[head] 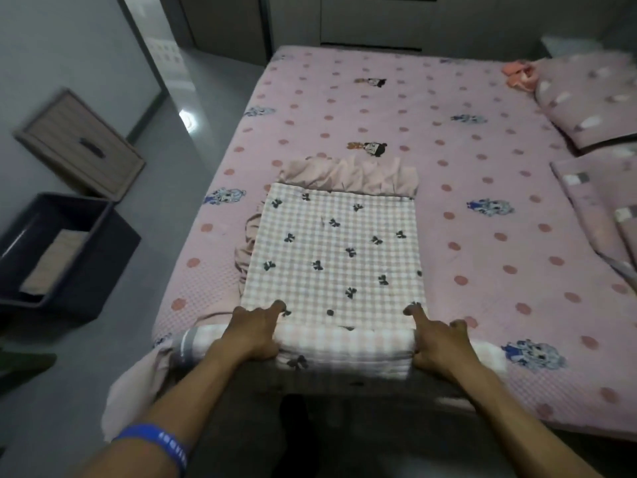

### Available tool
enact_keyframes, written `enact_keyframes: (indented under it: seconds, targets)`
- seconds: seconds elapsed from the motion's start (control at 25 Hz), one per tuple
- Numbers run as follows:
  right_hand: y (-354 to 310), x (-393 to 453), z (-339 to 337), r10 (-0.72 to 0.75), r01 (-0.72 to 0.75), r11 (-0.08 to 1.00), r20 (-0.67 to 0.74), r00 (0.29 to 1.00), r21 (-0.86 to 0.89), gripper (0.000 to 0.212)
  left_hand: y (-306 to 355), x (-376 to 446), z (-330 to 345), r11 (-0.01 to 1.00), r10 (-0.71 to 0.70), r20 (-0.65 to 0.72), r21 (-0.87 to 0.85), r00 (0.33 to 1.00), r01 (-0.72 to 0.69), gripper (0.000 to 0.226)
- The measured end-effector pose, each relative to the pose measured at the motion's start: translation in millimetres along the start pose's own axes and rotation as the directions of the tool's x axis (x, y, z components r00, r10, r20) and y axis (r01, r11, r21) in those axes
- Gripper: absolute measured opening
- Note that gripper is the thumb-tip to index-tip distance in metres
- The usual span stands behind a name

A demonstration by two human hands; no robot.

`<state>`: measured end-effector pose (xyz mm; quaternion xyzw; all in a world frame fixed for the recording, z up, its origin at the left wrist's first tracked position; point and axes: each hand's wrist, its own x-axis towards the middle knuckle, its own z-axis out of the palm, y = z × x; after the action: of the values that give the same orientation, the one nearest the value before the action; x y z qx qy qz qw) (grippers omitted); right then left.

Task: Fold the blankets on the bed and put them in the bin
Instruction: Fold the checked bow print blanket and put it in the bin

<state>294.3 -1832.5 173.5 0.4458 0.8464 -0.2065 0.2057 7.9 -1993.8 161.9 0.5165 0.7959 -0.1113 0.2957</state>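
bare forearms, no sleeves; blue wristband (157,443) with white lettering on left wrist.

both hands (339,334) gripping checked blanket (336,250) on bed (482,188), bin (103,229) left

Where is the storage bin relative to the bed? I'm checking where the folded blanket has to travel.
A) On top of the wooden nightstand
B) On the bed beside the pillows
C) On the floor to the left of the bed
C: the dark bin sits on the grey floor left of the bed, in front of the wooden nightstand.
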Motion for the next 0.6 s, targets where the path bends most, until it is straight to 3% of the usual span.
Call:
enact_keyframes:
  seconds: [0.24, 0.48, 0.52, 0.6]
  targets:
    - [9.5, 189.1, -66.8, 0.1, -0.099, 0.995, 0.03, 0.995, -0.027, 0.059, -26.1, 183.4, -86.0, 0.998, 0.022, 0.085, -0.057, 0.996, -0.018, 0.062]
    - [32.5, 346.2, -25.9, 0.21, -0.202, 0.977, 0.133, 0.969, -0.07, 0.066, -35.2, 349.3, -59.6, 0.999, 0.045, 0.151, -0.029, 0.988, -0.041, 0.074]
    - [36.8, 362.4, -9.9, 0.221, -0.212, 0.972, 0.098, 0.97, -0.098, 0.069, -36.7, 370.3, -42.9, 0.999, 0.032, 0.127, 0.003, 0.991, -0.033, 0.08]
    - [39.0, 382.1, 30.0, 0.165, -0.191, 0.963, -0.141, 0.976, -0.193, 0.07, -39.7, 395.0, -9.3, 0.996, -0.033, -0.002, 0.088, 0.999, 0.033, 0.089]
